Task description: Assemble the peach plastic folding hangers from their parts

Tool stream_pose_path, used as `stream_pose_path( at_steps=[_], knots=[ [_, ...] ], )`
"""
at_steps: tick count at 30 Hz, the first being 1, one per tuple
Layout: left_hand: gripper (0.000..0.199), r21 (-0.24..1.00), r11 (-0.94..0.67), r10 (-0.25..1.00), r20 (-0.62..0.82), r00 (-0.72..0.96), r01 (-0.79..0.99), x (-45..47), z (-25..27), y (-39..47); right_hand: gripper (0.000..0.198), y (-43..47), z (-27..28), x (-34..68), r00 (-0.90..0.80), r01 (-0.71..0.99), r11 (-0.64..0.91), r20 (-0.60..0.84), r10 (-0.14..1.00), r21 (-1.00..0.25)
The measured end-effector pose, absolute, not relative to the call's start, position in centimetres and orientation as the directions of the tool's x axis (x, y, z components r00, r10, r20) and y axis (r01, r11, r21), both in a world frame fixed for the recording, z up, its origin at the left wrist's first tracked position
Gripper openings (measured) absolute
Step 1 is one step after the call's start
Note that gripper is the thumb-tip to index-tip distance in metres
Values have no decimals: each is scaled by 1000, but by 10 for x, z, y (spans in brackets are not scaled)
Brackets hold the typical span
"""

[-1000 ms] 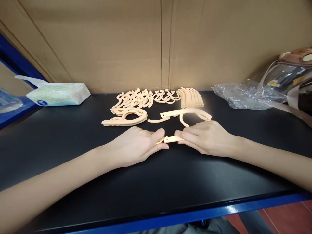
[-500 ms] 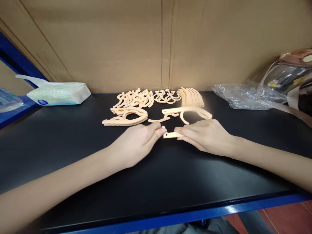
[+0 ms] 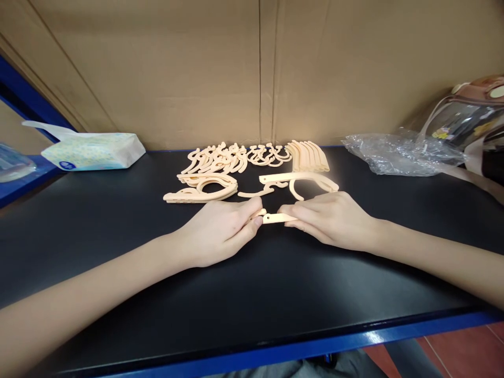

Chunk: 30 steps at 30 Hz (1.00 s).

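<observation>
My right hand [image 3: 328, 218] is closed around a cream plastic hanger arm [image 3: 273, 218]; its flat end with a small hole sticks out to the left. Between the thumb and fingers of my left hand [image 3: 222, 231] is a small cream plastic piece [image 3: 260, 212], mostly hidden, its tip meeting the arm's holed end. Just beyond my hands lie another hanger arm [image 3: 275, 178], a curved piece [image 3: 297, 191] and a hook-shaped piece [image 3: 258, 192]. A stack of folded hangers [image 3: 197, 196] rests beyond my left hand.
Along the back of the black table [image 3: 244, 304] lie a pile of curved parts [image 3: 220, 160], several hooks [image 3: 270, 156] and a row of hanger arms [image 3: 309, 157]. A tissue pack [image 3: 94, 151] is at left; crumpled plastic film [image 3: 397, 152] and a clear bottle [image 3: 464, 123] are at right.
My left hand has shifted slightly, and the tip of its small piece now sits lower, against the holed end of the arm. My right hand has hardly moved.
</observation>
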<state>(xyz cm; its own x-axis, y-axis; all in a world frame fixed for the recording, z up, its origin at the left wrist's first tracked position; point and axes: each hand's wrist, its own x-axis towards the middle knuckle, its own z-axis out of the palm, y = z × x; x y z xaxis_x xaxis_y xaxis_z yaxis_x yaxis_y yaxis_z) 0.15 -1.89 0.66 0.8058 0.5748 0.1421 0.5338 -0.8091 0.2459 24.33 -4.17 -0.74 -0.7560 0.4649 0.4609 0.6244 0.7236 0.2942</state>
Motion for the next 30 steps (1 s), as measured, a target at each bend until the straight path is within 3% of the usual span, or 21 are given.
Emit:
stream_pose_path(
  at_steps=[4,10,15,30],
  knots=[
    [20,265,-807,568,106,816,528,2,11,-20,28,-41,-7,244,-760,618,733,455,464,285],
    [38,221,-795,588,55,807,564,7,14,-21,28,-42,-8,243,-763,614,709,493,419,348],
    [32,168,-818,565,52,824,550,7,13,-20,26,-45,-7,241,-779,596,699,495,385,395],
    [37,-218,-842,475,134,870,493,7,4,-20,26,-44,-6,241,-793,574,742,461,398,347]
  ],
)
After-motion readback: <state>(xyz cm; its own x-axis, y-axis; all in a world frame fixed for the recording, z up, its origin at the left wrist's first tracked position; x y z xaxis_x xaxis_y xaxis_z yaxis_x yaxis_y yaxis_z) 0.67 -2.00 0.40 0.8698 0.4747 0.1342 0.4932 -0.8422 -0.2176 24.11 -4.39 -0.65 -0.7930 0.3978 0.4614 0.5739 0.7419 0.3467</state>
